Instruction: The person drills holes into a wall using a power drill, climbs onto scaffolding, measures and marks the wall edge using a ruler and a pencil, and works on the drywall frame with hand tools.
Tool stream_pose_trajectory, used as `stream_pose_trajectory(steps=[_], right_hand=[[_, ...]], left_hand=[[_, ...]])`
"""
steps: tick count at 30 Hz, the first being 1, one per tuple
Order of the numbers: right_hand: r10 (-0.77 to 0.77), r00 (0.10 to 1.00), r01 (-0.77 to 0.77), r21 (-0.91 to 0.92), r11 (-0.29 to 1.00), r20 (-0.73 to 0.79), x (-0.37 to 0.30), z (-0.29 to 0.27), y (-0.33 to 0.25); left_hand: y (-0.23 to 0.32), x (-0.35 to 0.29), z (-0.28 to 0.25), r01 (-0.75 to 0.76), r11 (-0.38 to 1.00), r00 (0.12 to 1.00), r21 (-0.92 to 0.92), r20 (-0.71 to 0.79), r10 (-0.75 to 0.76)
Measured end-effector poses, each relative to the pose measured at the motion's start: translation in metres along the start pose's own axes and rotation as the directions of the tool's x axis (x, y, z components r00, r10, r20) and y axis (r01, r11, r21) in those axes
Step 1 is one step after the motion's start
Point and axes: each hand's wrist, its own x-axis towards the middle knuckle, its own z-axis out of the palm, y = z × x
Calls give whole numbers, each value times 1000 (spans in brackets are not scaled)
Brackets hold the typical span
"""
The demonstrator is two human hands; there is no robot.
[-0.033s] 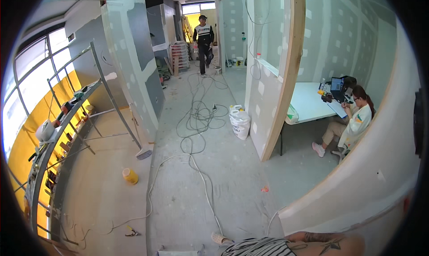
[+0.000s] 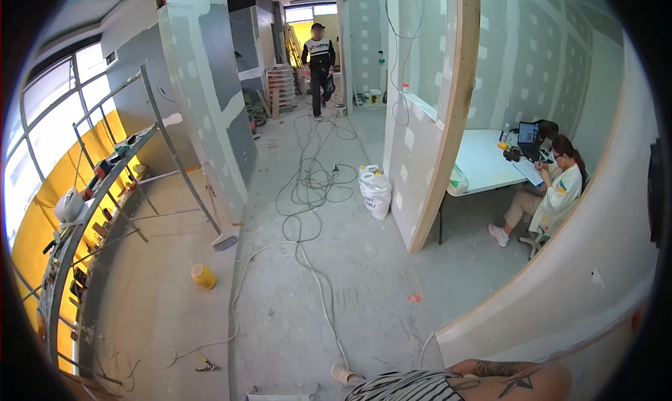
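Note:
Neither of my hands shows in the head view. At the lower edge my bent, tattooed arm point(image 2: 518, 385) lies beside striped cloth point(image 2: 402, 387), and its hand is hidden. A light shoe point(image 2: 343, 374) pokes out left of the cloth. Close by, a pale cable point(image 2: 323, 289) runs up the grey floor to a tangled heap of dark cable point(image 2: 313, 184). To the left, a pair of pliers or a similar small tool point(image 2: 206, 364) lies on the brownish floor sheet, with a yellow tub point(image 2: 204, 276) farther off.
Metal scaffolding point(image 2: 175, 149) with tools on its plank stands at left. A white bag-covered bucket point(image 2: 376, 194) sits by the timber-edged wall point(image 2: 448, 128). At right, a seated person point(image 2: 560, 184) writes at a white table point(image 2: 483, 159). Another person point(image 2: 319, 61) stands down the corridor.

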Motion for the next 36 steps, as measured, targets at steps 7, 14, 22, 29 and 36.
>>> stream_pose_trajectory(steps=[7, 14, 22, 29, 36], right_hand=[[-32, 995, -27, 579, 815, 91, 59, -44, -1], [104, 994, -105, 187, 977, 12, 85, -83, 9], [224, 974, -227, -99, 969, -40, 80, -132, -1], [331, 923, -381, -356, 853, -195, 75, -155, -50], [382, 869, -492, -471, 732, -314, 76, -147, -75]], left_hand=[[69, 31, 15, -38, 999, 999, 13, 0, 38], [120, 51, 40, -52, 998, 998, 31, -21, 53], [155, 72, 69, -46, 999, 998, 27, -43, 47], [165, 75, 85, -42, 999, 997, 6, -69, 42], [160, 83, 90, -34, 999, 996, -15, -83, 33]])
